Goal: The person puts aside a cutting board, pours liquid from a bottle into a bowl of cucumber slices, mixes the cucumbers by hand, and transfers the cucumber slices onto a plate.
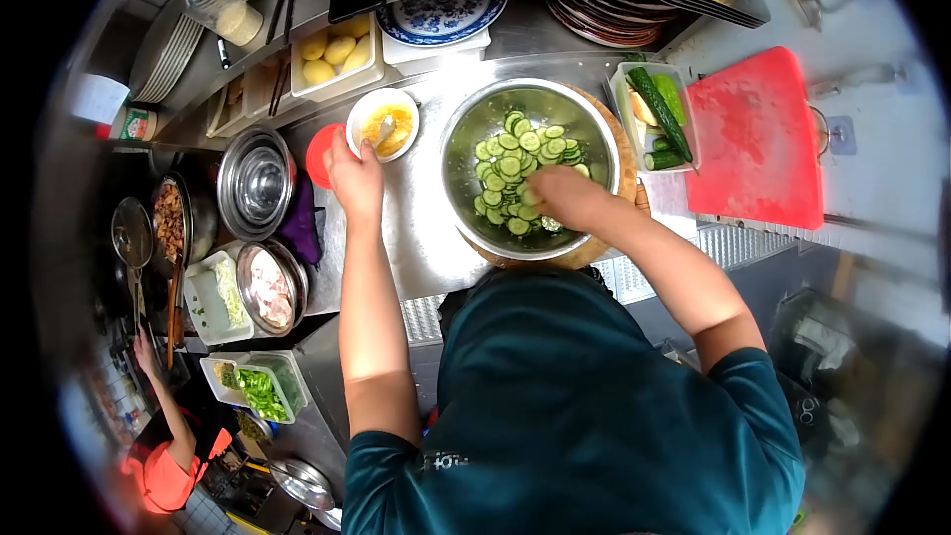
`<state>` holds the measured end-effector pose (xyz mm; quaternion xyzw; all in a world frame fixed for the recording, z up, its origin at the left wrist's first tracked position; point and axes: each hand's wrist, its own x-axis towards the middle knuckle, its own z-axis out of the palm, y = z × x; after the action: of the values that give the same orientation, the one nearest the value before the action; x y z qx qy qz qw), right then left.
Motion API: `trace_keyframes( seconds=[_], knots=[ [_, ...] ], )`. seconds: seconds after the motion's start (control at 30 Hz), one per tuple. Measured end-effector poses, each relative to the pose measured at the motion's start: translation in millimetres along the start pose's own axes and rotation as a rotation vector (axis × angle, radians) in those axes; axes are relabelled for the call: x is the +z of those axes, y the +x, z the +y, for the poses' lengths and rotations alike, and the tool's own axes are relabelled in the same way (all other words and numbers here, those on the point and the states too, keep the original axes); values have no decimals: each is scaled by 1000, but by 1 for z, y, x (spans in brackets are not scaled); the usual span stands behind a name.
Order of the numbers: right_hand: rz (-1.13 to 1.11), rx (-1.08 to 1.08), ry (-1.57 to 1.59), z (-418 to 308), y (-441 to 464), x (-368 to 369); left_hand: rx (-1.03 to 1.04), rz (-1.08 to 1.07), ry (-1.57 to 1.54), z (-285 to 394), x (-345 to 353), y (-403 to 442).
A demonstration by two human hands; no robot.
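My left hand (357, 178) is closed at the near left edge of a small white bowl (415, 127), its thumb close to the handle of a spoon (386, 126). Yellow minced food (374, 121) fills the bowl. A red round lid (319, 157) lies partly under the fingers. My right hand (563, 196) reaches into a large steel mixing bowl (458, 200), its fingers blurred among cucumber slices (510, 166). Whether it grips any slices is hidden. That bowl rests on a round wooden board (626, 154).
To the right are a container of whole cucumbers (659, 109) and a red cutting board (753, 139). Potatoes (332, 54) and stacked plates (444, 12) stand behind. On the left are steel bowls (256, 183), raw meat (269, 287) and a co-worker's arm (168, 401).
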<state>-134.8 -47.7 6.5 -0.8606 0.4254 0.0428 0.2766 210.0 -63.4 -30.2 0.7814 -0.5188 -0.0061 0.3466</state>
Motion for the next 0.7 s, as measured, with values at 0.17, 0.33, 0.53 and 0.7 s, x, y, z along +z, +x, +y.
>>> trace_keyframes(
  seconds=[0.17, 0.33, 0.53, 0.7],
  knots=[
    [41, -124, -130, 10, 48, 4, 126, 6, -261, 85, -38, -16],
    [158, -87, 223, 36, 26, -24, 298, -388, -363, 139, -28, -57],
    [144, 406, 1218, 27, 14, -27, 400, -623, -219, 152, 25, -85],
    [151, 495, 2068, 21, 8, -26, 284, -653, -575, 164, 21, -87]
  ],
)
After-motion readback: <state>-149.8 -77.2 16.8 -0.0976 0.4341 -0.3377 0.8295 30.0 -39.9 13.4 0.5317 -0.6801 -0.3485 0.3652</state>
